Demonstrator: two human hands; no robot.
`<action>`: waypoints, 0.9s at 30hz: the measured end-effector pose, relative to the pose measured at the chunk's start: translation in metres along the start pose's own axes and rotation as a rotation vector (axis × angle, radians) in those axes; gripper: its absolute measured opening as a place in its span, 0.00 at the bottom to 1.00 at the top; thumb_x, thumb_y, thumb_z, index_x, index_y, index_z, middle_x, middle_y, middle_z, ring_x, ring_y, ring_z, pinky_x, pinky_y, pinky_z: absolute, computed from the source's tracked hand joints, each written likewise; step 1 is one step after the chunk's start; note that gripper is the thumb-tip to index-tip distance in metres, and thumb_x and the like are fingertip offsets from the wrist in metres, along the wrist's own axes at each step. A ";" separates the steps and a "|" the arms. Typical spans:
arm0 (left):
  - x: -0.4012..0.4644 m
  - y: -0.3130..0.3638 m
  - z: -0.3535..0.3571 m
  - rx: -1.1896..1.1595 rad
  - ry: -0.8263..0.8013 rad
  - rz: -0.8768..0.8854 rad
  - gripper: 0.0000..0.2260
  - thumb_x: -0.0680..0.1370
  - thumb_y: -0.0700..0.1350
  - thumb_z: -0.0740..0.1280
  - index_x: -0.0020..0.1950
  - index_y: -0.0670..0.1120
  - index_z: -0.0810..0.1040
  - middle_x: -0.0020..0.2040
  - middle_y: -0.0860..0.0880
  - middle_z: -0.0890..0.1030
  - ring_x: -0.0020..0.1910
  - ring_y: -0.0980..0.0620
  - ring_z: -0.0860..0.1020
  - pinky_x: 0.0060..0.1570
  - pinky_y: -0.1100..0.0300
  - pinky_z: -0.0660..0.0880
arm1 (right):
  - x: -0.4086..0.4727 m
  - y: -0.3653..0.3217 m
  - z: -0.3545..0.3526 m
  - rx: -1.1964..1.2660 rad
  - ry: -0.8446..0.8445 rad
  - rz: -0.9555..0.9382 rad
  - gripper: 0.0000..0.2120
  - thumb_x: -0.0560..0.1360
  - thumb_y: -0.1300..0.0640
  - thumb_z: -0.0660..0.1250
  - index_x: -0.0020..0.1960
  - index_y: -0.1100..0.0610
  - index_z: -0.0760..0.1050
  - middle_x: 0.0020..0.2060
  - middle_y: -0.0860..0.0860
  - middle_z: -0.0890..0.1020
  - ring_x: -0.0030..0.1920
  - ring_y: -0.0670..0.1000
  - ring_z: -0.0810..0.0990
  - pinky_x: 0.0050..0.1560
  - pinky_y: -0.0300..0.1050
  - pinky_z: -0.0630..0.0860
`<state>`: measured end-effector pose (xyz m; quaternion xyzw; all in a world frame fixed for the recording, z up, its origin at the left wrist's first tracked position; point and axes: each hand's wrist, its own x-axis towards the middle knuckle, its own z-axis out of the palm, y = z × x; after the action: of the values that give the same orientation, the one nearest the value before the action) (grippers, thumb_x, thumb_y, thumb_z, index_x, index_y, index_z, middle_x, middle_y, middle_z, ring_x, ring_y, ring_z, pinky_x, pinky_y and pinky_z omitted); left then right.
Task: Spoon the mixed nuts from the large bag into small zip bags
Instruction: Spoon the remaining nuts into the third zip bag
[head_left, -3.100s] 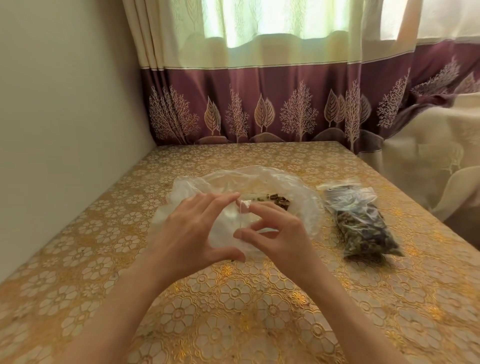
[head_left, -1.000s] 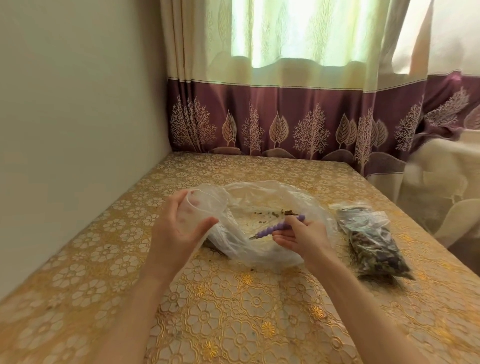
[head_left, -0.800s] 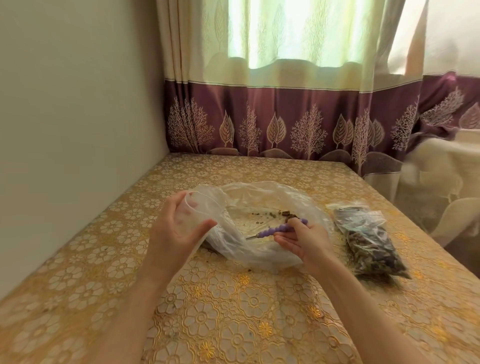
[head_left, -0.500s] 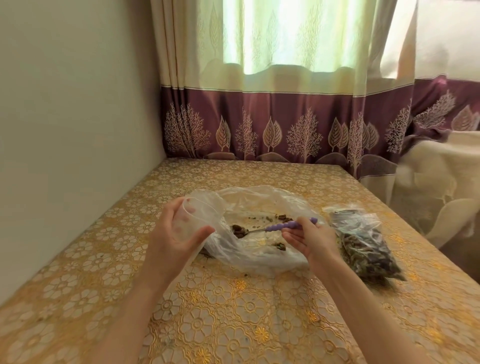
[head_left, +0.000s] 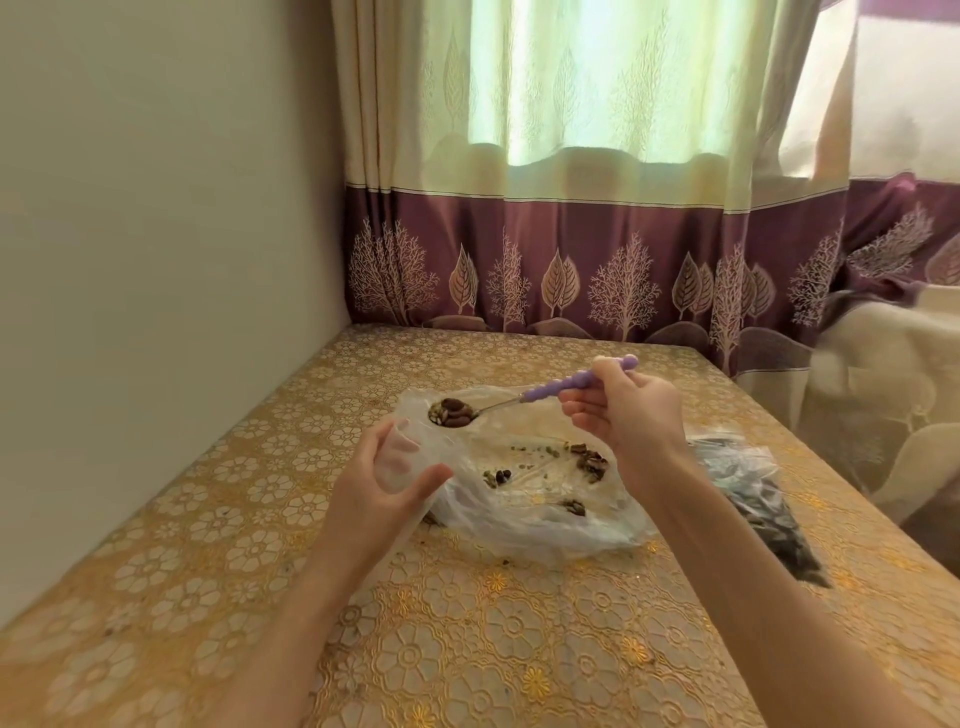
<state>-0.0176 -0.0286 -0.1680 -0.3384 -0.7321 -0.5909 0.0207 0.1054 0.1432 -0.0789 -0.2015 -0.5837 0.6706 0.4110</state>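
Your right hand pinches the purple spoon, loaded; your left hand grips the small zip bag open. Step: transfer. Next, tip the nuts into its mouth.

We see a gold floral-patterned table cloth, a lilac beaded-handled metal spoon heaped with dark brown and pale green nuts, a clear crinkled plastic bag, and at the far side a cream curtain with a plum band of pale trees and leaves.

Wall hems the left; filled bag apparently crowds the right.
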 end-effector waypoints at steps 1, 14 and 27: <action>0.000 0.001 0.000 -0.008 0.005 0.002 0.48 0.54 0.78 0.65 0.68 0.52 0.68 0.55 0.61 0.77 0.55 0.59 0.77 0.52 0.63 0.76 | -0.004 -0.001 0.006 -0.020 -0.041 -0.034 0.14 0.78 0.64 0.61 0.35 0.64 0.78 0.26 0.54 0.82 0.26 0.47 0.79 0.27 0.34 0.76; 0.001 0.002 -0.001 -0.109 0.129 -0.017 0.31 0.65 0.62 0.70 0.63 0.49 0.71 0.55 0.51 0.79 0.47 0.58 0.80 0.45 0.61 0.79 | -0.024 0.006 0.030 -0.181 -0.285 -0.509 0.13 0.79 0.65 0.59 0.38 0.64 0.77 0.32 0.49 0.85 0.29 0.50 0.79 0.30 0.39 0.77; 0.000 0.009 -0.004 -0.133 0.152 0.049 0.40 0.57 0.77 0.65 0.61 0.55 0.71 0.50 0.58 0.80 0.44 0.66 0.79 0.40 0.72 0.76 | 0.009 0.052 -0.029 -0.237 0.119 -0.119 0.12 0.80 0.61 0.59 0.41 0.61 0.77 0.33 0.53 0.85 0.34 0.51 0.81 0.37 0.42 0.79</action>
<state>-0.0142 -0.0313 -0.1590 -0.3112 -0.6792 -0.6612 0.0681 0.1056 0.1691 -0.1332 -0.2530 -0.6444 0.5582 0.4573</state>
